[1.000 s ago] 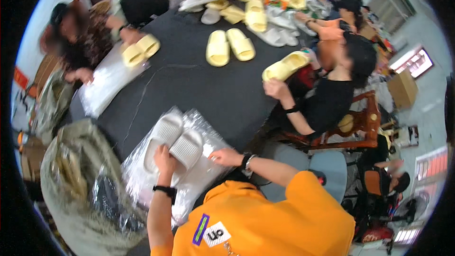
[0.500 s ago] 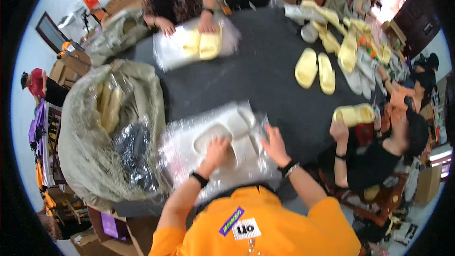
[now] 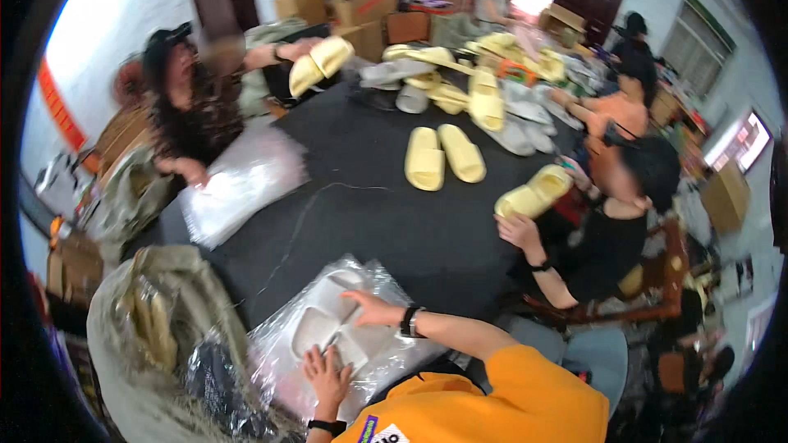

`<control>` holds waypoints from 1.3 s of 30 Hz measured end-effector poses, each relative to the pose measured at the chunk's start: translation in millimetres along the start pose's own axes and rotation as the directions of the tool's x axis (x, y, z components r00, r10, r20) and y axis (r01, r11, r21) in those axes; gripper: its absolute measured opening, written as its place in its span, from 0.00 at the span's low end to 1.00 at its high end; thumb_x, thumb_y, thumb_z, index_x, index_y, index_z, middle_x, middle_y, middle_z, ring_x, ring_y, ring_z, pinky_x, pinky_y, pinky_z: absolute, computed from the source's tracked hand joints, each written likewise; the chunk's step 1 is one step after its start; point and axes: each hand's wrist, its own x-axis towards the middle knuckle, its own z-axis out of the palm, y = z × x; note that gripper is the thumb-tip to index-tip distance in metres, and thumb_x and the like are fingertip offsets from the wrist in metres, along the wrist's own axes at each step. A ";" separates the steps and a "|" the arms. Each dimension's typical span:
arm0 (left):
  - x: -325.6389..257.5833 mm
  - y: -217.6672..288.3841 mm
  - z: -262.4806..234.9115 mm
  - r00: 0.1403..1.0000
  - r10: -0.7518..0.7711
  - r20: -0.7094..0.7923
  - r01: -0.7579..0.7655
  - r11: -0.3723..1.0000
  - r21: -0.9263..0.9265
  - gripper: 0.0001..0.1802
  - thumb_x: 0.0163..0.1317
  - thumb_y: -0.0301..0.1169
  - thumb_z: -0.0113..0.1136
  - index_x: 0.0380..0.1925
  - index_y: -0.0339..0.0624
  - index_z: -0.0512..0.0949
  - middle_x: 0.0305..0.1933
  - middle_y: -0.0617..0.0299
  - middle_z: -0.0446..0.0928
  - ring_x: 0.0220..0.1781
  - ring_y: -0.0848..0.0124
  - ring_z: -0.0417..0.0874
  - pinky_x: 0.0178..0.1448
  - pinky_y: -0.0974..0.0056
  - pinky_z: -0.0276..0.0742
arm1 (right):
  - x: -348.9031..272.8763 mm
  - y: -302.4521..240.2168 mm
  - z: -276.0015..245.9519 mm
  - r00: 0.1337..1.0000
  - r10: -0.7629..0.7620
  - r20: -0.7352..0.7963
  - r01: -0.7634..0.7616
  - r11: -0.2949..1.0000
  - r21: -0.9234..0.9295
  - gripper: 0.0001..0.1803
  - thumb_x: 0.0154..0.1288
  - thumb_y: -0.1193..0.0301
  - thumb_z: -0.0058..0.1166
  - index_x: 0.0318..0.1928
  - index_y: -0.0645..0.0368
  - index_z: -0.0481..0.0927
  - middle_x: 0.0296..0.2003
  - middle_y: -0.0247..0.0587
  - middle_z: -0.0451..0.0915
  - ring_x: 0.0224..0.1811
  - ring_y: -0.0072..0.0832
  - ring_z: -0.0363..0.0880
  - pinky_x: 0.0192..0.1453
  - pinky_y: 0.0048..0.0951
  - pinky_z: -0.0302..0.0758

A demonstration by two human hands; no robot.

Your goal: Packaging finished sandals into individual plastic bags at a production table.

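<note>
The slippers (image 3: 314,326) are touched at six o'clock by the left hand (image 3: 329,376) and at two by the right hand (image 3: 376,309), both with fingers spread.

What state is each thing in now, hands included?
Left hand: open, fingers spread, at the white slippers
Right hand: open, on the white slippers
White slippers: side by side; inside or on the clear plastic, can't tell
Sack: open, wrapped items inside
Yellow slippers mid-table: apart, flat
Co-workers' yellow slippers: held up
</note>
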 end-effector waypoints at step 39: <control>-62.4 22.0 -25.4 0.983 0.078 0.169 -0.112 0.972 0.206 0.37 0.54 0.54 0.53 0.64 0.59 0.58 0.68 0.48 0.52 0.70 0.47 0.46 0.64 0.33 0.33 | -134.2 39.5 1.0 0.964 -0.058 0.260 0.242 0.598 -0.764 0.40 0.55 0.40 0.45 0.64 0.43 0.59 0.68 0.44 0.46 0.71 0.43 0.35 0.70 0.53 0.30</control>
